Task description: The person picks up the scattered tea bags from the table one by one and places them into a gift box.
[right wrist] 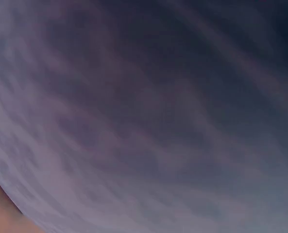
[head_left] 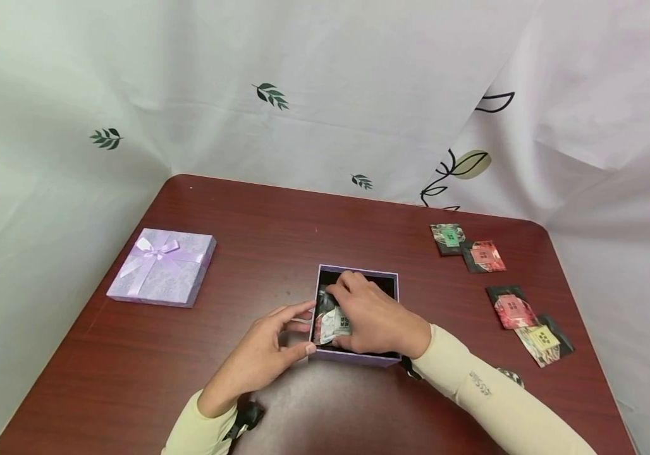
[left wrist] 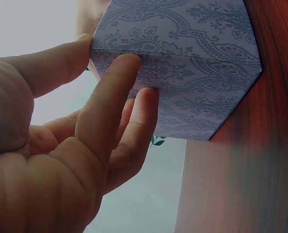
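A purple box without a lid stands in front of me, its inside black. My left hand is at its left front corner, thumb at the rim and fairly straight fingers against the left wall. The left wrist view shows these fingertips touching the patterned box wall. My right hand reaches inside the box, thumb and curled fingers at opposite edges of a dark sachet with a pale label. Part of that sachet is hidden under the hand. A blurred purple surface fills the right wrist view.
A lilac box lid with a ribbon bow lies at the left. On the right are a green-labelled sachet, two red-labelled sachets and a yellow-labelled sachet. White curtains hang around the table.
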A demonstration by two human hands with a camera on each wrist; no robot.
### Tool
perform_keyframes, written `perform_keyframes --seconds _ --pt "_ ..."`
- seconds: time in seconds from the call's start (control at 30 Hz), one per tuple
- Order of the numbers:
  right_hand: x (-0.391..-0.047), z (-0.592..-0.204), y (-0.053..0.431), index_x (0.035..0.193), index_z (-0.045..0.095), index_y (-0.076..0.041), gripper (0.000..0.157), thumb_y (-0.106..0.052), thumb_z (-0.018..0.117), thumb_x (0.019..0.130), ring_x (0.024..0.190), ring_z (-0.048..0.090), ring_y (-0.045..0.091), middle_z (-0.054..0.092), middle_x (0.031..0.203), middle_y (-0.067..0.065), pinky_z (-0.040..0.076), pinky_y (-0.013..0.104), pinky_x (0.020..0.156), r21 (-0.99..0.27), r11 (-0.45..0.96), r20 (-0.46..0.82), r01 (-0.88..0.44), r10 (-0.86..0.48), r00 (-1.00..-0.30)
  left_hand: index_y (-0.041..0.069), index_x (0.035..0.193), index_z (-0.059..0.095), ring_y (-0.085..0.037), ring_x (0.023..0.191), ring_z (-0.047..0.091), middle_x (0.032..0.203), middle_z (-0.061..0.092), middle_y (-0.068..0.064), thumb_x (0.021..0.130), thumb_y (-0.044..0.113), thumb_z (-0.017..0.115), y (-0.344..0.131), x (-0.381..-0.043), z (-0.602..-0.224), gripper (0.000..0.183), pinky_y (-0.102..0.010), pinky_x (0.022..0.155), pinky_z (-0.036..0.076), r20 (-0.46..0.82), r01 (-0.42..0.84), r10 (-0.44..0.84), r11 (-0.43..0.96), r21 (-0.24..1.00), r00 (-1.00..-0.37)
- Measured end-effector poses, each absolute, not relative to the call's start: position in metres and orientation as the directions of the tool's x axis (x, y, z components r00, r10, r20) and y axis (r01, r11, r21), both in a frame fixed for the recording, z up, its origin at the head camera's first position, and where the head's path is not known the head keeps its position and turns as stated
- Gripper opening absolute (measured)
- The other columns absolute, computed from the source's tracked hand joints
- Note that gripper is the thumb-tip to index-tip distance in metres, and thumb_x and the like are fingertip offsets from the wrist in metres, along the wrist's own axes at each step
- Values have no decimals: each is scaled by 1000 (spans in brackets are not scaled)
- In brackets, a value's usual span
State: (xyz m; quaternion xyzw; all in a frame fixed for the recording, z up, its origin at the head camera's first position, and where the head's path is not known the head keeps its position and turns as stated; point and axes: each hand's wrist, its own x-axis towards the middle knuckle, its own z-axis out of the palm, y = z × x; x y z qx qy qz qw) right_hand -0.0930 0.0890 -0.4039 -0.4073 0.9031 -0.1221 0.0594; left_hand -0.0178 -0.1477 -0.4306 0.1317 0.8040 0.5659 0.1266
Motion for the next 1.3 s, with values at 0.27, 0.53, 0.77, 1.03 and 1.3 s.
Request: perform_keyframes --seconds 0.27,0.53,0.77,1.03,1.3 --pt "-93 -415 84 139 62 -5 80 -44 95 76 96 47 14 54 114 2 49 30 79 -279 640 -48 -716 -754 -655 9 154 53 -34 120 71 137 65 -19 94 13 81 -147 -17 -430 67 -30 81 64 -50 70 359 314 947 -932" --pt "-93 -427 79 136 64 -2 77 -47 92 80 97 47 16 54 114 4 52 31 82 -227 608 -48 -761 -787 -615 9 155 53 -34 120 71 136 66 -18 94 14 81 -148 -17 -430 67 -28 80 64 -41 80 361 315 946 -932" --pt "-93 -432 78 138 62 -3 80 -51 91 81 97 48 16 55 115 4 53 31 83 -182 597 -50 -781 -799 -599 7 155 53 -36 120 71 136 65 -20 94 14 81 -148 -17 -430 67 -26 81 64 -43 73 363 300 951 -931" --pt "-92 -424 80 141 62 -1 86 -52 92 79 106 51 18 57 126 6 54 32 89 -222 611 -36 -760 -784 -620 8 155 53 -35 121 71 136 64 -21 95 14 81 -148 -17 -430 67 -28 81 64 -43 73 367 297 952 -929" --pt "-88 -400 98 148 58 0 87 -50 89 83 117 57 19 57 135 9 56 36 97 -281 623 23 -731 -757 -653 9 155 53 -33 120 71 136 65 -19 95 15 81 -148 -17 -431 67 -29 80 64 -54 66 357 315 947 -932"
